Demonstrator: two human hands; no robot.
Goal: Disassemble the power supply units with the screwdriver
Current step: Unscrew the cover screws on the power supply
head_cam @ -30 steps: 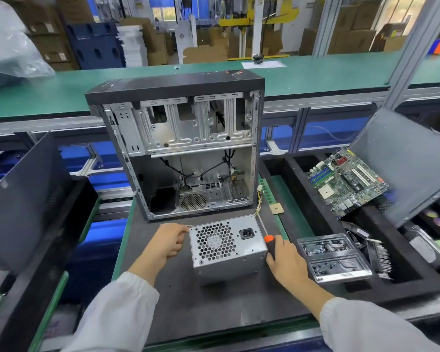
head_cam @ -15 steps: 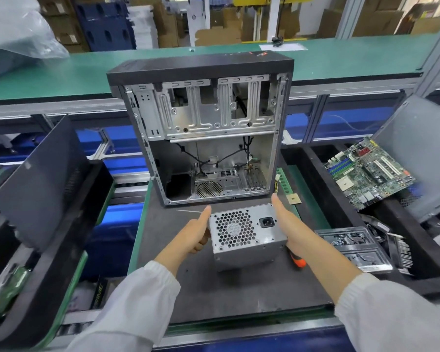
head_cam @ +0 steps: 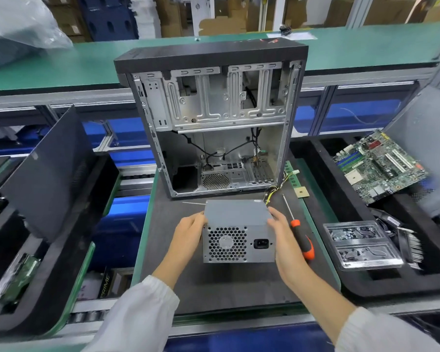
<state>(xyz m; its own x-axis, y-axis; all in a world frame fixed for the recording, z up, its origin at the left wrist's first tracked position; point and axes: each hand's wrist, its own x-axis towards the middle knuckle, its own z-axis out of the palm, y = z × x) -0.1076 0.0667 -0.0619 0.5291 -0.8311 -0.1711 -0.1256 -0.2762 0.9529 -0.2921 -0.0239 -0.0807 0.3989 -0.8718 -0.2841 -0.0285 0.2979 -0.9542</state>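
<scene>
A grey metal power supply unit (head_cam: 235, 214) stands on the dark mat, its fan grille and power socket facing me. My left hand (head_cam: 189, 231) holds its left side and my right hand (head_cam: 281, 235) holds its right side, fingers wrapped over the upper edges. A bundle of yellow and black cables (head_cam: 273, 193) trails from its back right corner. The screwdriver (head_cam: 301, 237), with a black and orange handle, lies on the mat just right of my right hand, shaft pointing away from me.
An open, gutted computer case (head_cam: 214, 118) stands upright behind the unit. A motherboard (head_cam: 377, 165) leans in the black tray on the right, with clear plastic boxes (head_cam: 361, 245) and a heatsink. A dark side panel (head_cam: 48, 174) leans in the left tray.
My right hand let go of the screwdriver, which now lies on the mat. Both hands closed on the sides of the power supply unit, which now shows its top face.
</scene>
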